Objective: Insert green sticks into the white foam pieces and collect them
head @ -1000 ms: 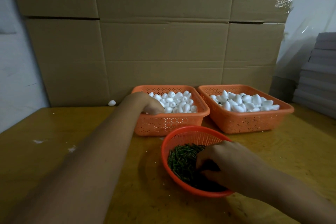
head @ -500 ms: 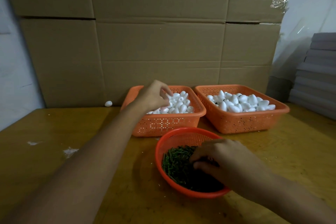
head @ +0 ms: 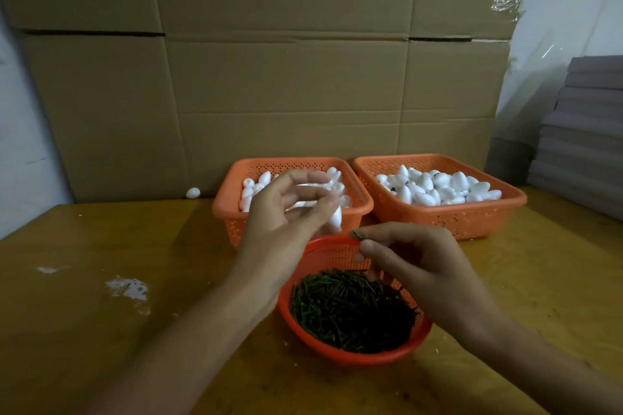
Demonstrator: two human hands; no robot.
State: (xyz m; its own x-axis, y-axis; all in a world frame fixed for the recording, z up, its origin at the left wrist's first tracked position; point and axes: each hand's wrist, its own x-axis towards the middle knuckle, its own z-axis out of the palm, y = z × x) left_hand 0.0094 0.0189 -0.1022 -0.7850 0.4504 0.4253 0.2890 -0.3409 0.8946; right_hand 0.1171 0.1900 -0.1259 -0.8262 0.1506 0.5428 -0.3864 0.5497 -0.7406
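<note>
Both forearms reach forward, the left hand (head: 286, 216) raised with fingers (head: 305, 177) curled round a white foam piece (head: 335, 216), the right hand (head: 424, 273) close beside pinching a green stick (head: 357, 234).

Location: small assembly or packing workshop.
Flattened cardboard cartons (head: 286, 84) stand behind a worn wooden desk (head: 84, 330) littered with white crumbs (head: 128, 288). Two orange baskets (head: 448, 219) hold bulk white foam pieces (head: 438, 185), a round basket (head: 333, 251) holds bulk green sticks (head: 347, 310), and grey sheet stock (head: 583, 145) is stacked at the right.
</note>
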